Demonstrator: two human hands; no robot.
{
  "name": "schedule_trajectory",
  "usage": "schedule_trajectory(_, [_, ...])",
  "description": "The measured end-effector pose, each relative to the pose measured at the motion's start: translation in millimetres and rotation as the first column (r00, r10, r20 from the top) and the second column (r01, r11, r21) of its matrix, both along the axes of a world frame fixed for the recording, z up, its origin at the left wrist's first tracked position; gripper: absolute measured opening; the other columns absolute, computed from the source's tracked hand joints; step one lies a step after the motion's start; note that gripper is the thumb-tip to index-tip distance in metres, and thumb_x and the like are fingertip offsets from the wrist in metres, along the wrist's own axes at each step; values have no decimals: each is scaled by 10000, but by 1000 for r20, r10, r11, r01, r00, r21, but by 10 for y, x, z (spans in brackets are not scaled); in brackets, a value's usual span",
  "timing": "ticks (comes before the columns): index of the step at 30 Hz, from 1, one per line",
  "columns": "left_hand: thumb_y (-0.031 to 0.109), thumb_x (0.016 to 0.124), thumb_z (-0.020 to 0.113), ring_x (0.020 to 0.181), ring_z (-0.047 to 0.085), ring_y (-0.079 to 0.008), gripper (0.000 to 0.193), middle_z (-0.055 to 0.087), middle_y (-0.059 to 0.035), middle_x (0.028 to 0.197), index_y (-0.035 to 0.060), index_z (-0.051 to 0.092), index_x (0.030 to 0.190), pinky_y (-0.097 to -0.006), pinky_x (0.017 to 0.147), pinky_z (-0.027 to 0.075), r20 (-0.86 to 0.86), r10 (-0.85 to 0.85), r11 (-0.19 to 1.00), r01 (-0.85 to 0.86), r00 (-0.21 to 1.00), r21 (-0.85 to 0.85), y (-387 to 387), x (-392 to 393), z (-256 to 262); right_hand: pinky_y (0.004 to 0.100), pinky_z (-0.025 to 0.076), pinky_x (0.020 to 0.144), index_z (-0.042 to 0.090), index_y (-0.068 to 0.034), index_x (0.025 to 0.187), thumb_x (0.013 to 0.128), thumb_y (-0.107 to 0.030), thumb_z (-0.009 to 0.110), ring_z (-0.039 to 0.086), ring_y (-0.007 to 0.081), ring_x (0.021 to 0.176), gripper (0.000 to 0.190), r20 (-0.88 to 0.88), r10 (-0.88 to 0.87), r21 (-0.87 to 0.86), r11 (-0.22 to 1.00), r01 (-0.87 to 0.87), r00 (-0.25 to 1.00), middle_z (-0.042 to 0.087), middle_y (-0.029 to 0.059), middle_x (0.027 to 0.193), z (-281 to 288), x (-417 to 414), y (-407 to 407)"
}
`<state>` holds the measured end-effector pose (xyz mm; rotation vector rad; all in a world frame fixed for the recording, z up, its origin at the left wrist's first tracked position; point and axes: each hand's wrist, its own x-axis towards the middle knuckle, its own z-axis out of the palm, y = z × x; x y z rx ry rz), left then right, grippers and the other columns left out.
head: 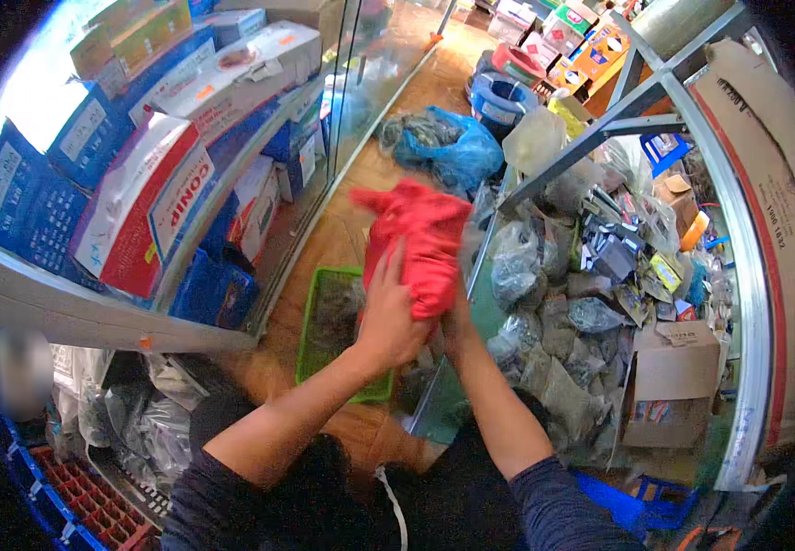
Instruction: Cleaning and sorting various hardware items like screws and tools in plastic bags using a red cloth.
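Note:
A crumpled red cloth point(414, 241), slightly blurred, is held up between my two hands in the middle of the view. My left hand point(389, 317) lies over its near left side with the fingers stretched along the fabric. At the lower right of the cloth is my right hand point(454, 324), its fingers mostly hidden behind the bunched material. Below and to the left, a green plastic basket point(311, 324) with dark contents stands on the brown floor, partly behind my left forearm.
Shelves of boxes point(142, 206) stand at left beside a glass panel. Blue plastic bags point(449, 151) and coiled hoses point(503, 100) lie ahead. At right, a metal frame point(700, 117) borders piled plastic packets point(562, 344) and an open cardboard box point(673, 379). A red crate point(87, 503) is lower left.

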<state>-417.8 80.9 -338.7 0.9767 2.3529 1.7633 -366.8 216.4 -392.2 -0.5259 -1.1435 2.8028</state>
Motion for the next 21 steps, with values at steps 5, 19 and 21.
schedule_trajectory(5, [274, 702, 712, 1402, 262, -430, 408, 336, -172, 1511, 85, 684, 1063, -629, 1070, 265, -382, -168, 936, 25, 909, -352, 1, -138, 99, 430, 390, 1087, 349, -112, 1471, 940, -628, 439, 538, 265, 1226, 746, -55, -113, 120, 986, 119, 992, 525, 67, 1389, 344, 62, -397])
schedule_trajectory(19, [134, 789, 623, 1303, 443, -385, 448, 516, -225, 1358, 88, 596, 1234, -500, 1121, 310, -436, -196, 975, 128, 878, -181, 25, -68, -5, 467, 402, 1079, 334, -142, 1483, 973, -608, 350, 496, 283, 1284, 691, 1, -178, 178, 968, 175, 984, 448, 109, 1457, 72, 63, -163])
schedule_trajectory(21, [130, 776, 632, 1350, 378, -386, 446, 503, -214, 1379, 104, 617, 1221, -524, 1134, 268, -464, -183, 980, 120, 867, -161, 33, -143, -5, 463, 421, 1061, 322, -152, 1489, 958, -637, 352, 497, 276, 1282, 720, -55, -166, 133, 976, 172, 985, 430, 102, 1468, -11, 88, -254])
